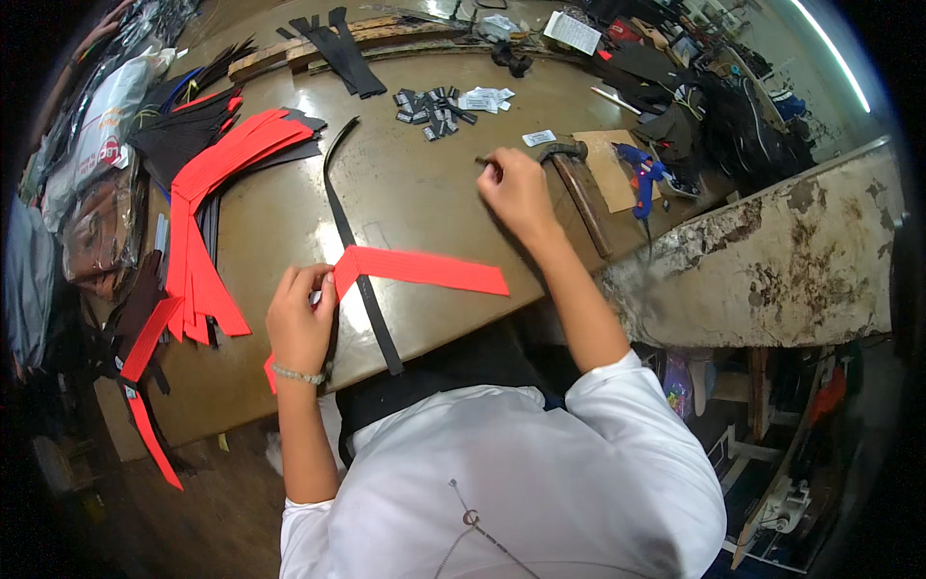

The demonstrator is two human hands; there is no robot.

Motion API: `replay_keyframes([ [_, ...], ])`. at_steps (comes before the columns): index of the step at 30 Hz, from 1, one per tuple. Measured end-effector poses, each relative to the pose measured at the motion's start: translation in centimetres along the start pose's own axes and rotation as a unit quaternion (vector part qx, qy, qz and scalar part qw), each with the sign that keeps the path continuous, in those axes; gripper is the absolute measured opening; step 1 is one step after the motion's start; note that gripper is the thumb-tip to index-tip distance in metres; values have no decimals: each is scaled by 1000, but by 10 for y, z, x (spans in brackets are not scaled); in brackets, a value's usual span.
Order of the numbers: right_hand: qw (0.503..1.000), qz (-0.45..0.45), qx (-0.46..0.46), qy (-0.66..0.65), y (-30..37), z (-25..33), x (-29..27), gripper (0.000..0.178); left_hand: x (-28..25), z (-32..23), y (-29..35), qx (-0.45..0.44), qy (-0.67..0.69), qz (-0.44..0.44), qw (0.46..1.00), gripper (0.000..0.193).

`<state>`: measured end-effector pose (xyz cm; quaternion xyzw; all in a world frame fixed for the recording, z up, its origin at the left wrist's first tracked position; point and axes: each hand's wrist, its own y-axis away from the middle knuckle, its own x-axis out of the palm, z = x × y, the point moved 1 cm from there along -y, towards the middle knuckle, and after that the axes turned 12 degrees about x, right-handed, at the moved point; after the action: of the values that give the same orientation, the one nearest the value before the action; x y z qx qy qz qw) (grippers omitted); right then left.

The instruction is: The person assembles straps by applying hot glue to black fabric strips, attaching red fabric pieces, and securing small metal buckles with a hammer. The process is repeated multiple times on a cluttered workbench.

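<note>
My table (415,193) is bare and brown between my two hands, and that is most of the open room I have; its near edge runs just in front of my chest, and on my right it ends against a chipped, peeling ledge (772,270). To my left a stack of red strips (207,207) spills toward the edge, with clear plastic bags (101,183) beyond it, their contents too blurred to tell. My left hand (301,323) pinches the bent end of a red strip (424,270) between thumb and fingers; the strip stretches rightward across a long black strip (359,280). My right hand (516,188) is well apart, fingers pressed together on something small, just beside a hammer (579,188) and near a blue glue gun (641,179).
</note>
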<state>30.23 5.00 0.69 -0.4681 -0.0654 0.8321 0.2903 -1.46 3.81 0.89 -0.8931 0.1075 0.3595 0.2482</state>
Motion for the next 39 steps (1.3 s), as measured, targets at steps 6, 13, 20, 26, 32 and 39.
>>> replay_keyframes([
  [6,942,158,-240,-173,84,77,-24,23,-15,-25,15,-117,220,42,968,17],
  [13,853,172,-440,-223,101,101,-28,26,-23,-25,40,-226,508,174,813,20],
  [20,873,164,-401,-224,118,99,-25,21,-16,-22,43,-267,538,184,778,18],
  [26,881,173,-369,-240,112,94,-12,26,-21,-24,31,-253,495,181,812,21],
  [32,965,167,-66,-193,108,83,13,19,-11,-17,4,-171,224,-10,959,27],
  [39,966,176,-99,-160,129,81,13,19,6,-14,9,-128,64,4,990,27],
])
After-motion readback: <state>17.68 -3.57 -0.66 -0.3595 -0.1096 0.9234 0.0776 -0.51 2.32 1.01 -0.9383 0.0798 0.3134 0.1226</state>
